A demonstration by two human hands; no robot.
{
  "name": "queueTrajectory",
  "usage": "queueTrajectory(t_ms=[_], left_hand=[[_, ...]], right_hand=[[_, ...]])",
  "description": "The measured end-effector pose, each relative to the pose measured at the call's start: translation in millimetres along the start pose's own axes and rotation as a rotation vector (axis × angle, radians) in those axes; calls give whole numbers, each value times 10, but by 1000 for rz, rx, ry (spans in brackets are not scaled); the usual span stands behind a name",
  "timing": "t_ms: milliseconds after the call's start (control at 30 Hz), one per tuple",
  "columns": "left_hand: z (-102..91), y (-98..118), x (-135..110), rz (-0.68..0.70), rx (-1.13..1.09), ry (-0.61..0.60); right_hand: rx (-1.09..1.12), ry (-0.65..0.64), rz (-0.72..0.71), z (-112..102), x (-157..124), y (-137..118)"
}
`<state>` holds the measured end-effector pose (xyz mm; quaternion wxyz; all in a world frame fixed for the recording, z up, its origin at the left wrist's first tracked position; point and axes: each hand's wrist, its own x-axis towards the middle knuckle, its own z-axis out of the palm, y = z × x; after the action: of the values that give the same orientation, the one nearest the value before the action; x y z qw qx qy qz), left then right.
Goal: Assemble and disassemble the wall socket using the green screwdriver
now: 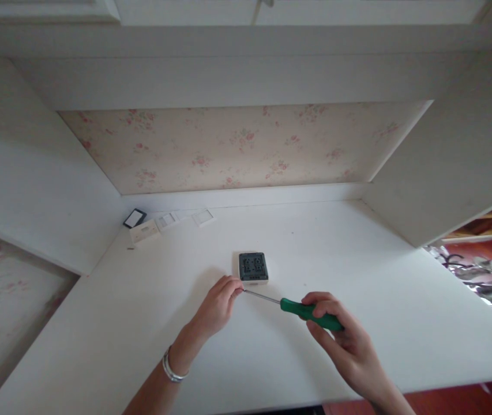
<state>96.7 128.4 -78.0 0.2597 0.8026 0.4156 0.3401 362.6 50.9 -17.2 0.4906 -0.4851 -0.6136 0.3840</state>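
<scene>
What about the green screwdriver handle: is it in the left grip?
No, the right grip holds the green screwdriver handle, while the left grip is at the far end of the metal shaft.

head view looks forward and down — over the green screwdriver (295, 308), right edge perhaps blurred.

Passage right of dark block (253, 266); left hand (218, 305) and screwdriver (289, 306) obstruct front; loose plates (147, 234) back-left.
</scene>
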Motion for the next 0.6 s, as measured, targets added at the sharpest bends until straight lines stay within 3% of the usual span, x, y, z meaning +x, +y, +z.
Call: queueTrajectory(t_ms=[400,600], left_hand=[[20,33,48,3,0,27],[41,50,60,3,41,-32]], right_hand=[[189,147,90,40,-73,105],[114,100,32,7,-93,165]])
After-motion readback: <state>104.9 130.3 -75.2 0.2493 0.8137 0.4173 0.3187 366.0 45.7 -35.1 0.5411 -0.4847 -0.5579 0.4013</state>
